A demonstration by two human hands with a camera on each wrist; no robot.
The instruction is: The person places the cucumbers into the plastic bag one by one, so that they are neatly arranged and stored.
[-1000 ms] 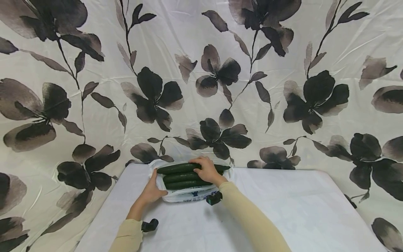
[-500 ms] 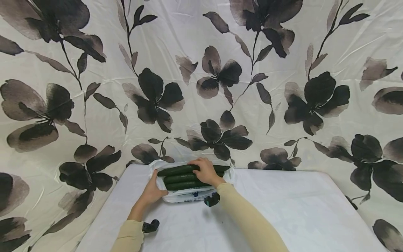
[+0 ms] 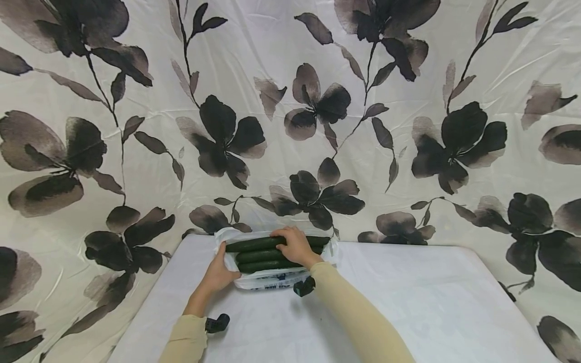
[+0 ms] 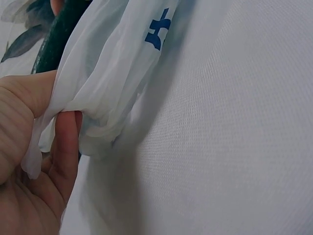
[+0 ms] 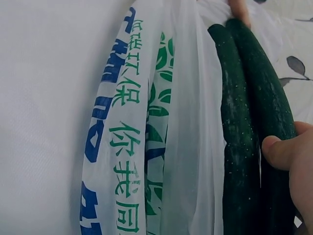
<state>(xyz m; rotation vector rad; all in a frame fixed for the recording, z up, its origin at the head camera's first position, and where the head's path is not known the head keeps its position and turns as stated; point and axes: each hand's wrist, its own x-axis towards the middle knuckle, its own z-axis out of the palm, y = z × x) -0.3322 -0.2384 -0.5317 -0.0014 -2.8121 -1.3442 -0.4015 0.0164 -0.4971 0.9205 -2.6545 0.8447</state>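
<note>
Three long dark green cucumbers (image 3: 258,255) lie side by side in a white plastic bag (image 3: 272,282) with blue and green print. My left hand (image 3: 217,275) is at the bag's left end; in the left wrist view its thumb and fingers pinch the thin plastic (image 4: 107,63). From above, my right hand (image 3: 295,245) grips the rearmost cucumber (image 5: 266,88). Its thumb presses the near side, while the fingertips are hidden behind. Another cucumber (image 5: 237,127) lies right beside it, along the bag's opened edge.
The bag rests at the far edge of a white-covered table (image 3: 399,297). Behind it hangs a pale cloth with dark flowers (image 3: 308,101). A small black camera sits on each wrist, the left one (image 3: 218,323) and the right one (image 3: 304,286).
Both hands keep their places on the bag and the cucumber. The bag's printed front shifts very slightly; the whole view moves a little with the head.
</note>
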